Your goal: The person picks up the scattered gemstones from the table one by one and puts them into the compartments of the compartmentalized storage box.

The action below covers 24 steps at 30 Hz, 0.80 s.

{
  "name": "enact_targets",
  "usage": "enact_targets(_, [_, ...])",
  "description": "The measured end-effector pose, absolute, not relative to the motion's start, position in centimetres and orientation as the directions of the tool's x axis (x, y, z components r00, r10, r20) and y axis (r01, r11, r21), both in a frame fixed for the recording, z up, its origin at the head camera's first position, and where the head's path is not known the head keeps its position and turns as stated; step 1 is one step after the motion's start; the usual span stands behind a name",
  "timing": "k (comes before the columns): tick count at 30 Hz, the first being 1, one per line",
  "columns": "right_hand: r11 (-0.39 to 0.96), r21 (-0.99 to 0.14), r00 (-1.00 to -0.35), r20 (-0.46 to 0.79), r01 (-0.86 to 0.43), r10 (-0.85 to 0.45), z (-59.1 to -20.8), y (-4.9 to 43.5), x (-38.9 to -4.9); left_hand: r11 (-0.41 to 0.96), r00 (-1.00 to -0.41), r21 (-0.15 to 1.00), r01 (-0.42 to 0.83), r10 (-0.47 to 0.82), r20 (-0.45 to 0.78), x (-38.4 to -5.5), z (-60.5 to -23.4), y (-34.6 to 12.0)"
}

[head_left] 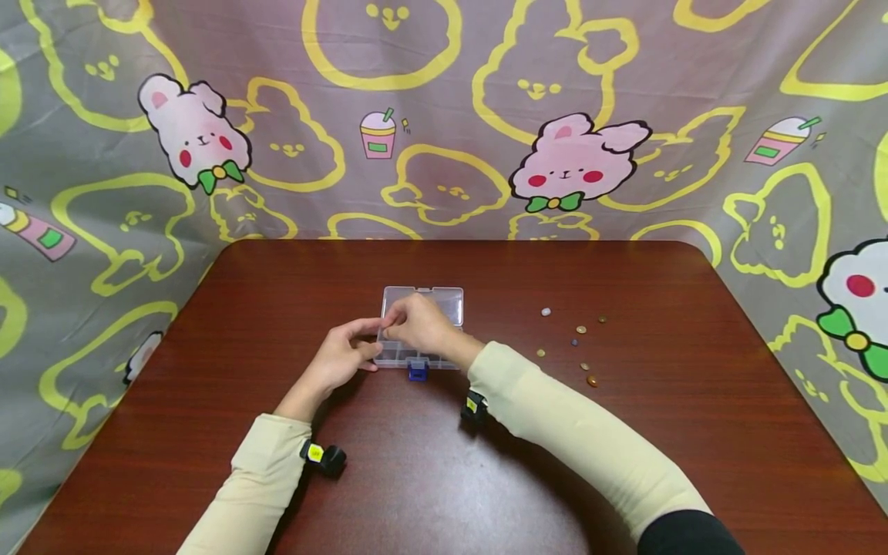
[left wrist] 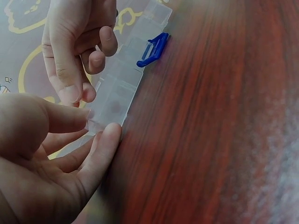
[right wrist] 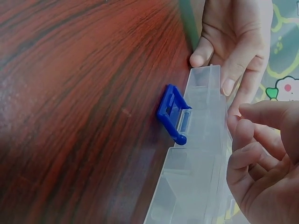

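A clear plastic compartment box (head_left: 408, 362) lies on the table with its lid (head_left: 451, 304) raised at the back. Its blue latch (head_left: 418, 371) hangs off the front edge, swung down. My left hand (head_left: 340, 356) grips the box's left end; thumb and fingers are round the corner in the left wrist view. Over the left compartments, my right hand (head_left: 419, 324) has thumb and forefinger brought together. Nothing shows between those fingertips, which partly hide each other. Through the box wall, a faint dark spot appears in one end compartment in the left wrist view.
Several small stones lie scattered to the right of the box, among them a white stone (head_left: 546, 312), a dark blue stone (head_left: 574, 342) and an orange-brown stone (head_left: 592, 381). A patterned curtain (head_left: 430, 123) hangs behind and beside the brown wooden table (head_left: 416, 486).
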State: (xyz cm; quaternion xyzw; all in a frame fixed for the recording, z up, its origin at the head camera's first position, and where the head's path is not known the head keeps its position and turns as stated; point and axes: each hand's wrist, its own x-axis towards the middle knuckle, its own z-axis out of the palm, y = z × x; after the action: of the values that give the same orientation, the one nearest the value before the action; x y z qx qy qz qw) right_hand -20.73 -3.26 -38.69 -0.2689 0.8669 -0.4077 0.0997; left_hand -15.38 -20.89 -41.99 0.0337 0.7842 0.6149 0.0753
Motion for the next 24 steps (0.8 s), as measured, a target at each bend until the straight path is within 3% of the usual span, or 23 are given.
enact_targets(24, [0.547,-0.711,-0.834,0.102,-0.442,-0.542,-38.1,2.3,-19.7,0.265,-0.989,0.963,-0.039,0.131,-0.076,-15.2,-42.0,-20.6])
